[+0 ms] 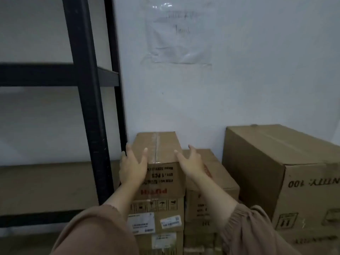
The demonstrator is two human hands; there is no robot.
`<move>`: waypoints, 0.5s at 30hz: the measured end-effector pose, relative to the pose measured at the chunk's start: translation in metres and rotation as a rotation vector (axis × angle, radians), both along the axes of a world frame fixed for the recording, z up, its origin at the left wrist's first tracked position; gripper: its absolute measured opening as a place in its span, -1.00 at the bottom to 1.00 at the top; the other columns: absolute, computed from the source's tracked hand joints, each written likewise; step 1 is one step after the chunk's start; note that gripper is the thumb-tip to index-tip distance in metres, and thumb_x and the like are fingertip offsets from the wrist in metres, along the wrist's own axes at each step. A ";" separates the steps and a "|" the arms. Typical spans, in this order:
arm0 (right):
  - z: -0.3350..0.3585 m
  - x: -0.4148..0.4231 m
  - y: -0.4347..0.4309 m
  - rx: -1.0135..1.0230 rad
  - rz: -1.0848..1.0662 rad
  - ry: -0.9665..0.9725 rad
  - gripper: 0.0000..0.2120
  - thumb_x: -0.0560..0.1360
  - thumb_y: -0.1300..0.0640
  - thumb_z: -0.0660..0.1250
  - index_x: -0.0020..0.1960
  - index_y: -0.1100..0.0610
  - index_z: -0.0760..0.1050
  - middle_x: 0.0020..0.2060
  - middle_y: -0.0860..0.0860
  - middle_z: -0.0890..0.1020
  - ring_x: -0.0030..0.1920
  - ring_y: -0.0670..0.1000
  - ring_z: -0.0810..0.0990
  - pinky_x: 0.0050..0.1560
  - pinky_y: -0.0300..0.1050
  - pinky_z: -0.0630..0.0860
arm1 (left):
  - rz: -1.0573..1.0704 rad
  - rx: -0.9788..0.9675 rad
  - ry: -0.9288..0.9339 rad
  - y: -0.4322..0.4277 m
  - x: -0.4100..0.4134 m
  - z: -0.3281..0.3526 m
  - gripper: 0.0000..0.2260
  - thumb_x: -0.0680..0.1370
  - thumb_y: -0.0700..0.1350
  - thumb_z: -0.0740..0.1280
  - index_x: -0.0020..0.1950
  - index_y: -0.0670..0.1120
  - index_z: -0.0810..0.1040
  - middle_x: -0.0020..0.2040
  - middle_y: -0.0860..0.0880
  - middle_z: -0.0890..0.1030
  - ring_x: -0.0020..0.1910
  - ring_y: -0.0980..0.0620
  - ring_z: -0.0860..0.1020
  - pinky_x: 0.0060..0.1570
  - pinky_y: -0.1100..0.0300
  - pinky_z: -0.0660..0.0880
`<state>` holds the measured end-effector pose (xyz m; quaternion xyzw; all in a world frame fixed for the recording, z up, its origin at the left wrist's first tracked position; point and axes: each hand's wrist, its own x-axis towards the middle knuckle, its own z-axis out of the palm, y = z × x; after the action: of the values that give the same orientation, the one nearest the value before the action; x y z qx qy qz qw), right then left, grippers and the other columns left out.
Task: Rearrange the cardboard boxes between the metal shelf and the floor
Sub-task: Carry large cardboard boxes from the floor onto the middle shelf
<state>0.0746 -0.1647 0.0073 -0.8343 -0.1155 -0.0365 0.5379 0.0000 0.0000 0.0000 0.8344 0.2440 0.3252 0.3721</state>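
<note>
Top cardboard box (158,150) on the stack just right of the metal shelf (88,92), against the far wall. Left hand (132,166) and right hand (191,162) at its sides, fingers spread and uncurled. Upside-down print partly hidden by wrists; large box (276,162) cut off at right.

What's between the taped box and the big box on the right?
A lower box stack sits between the taped box and big box, head view.
</note>
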 end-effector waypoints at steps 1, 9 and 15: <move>-0.006 -0.001 0.002 0.044 -0.001 0.070 -0.23 0.53 -0.26 0.29 0.59 0.07 0.12 0.52 0.12 0.27 0.50 0.18 0.25 0.46 0.13 0.27 | 0.012 -0.055 0.008 0.001 -0.003 -0.005 -0.29 0.60 0.30 0.10 0.62 0.00 -0.04 0.58 -0.16 0.16 0.51 -0.21 0.23 0.37 -0.18 0.32; -0.026 -0.017 0.017 0.338 0.022 0.385 -0.27 0.45 -0.44 0.18 0.49 -0.08 0.34 0.41 0.04 0.45 0.39 0.18 0.40 0.40 0.23 0.34 | 0.021 -0.464 -0.136 -0.004 -0.011 -0.014 -0.32 0.51 0.20 0.38 0.49 -0.12 0.27 0.34 -0.13 0.49 0.17 -0.11 0.50 0.12 0.03 0.47; 0.001 -0.021 0.019 0.460 -0.019 0.382 -0.36 0.56 -0.33 0.12 0.54 -0.02 0.28 0.46 0.05 0.38 0.43 0.17 0.35 0.43 0.19 0.32 | -0.070 -0.437 -0.237 -0.007 -0.009 0.015 -0.46 0.53 0.16 0.37 0.40 -0.03 0.29 0.25 -0.03 0.50 0.16 -0.09 0.50 0.13 -0.01 0.50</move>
<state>0.0532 -0.1459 0.0079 -0.6833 0.0067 0.0909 0.7245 -0.0086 -0.0068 0.0147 0.6982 0.2340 0.3470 0.5809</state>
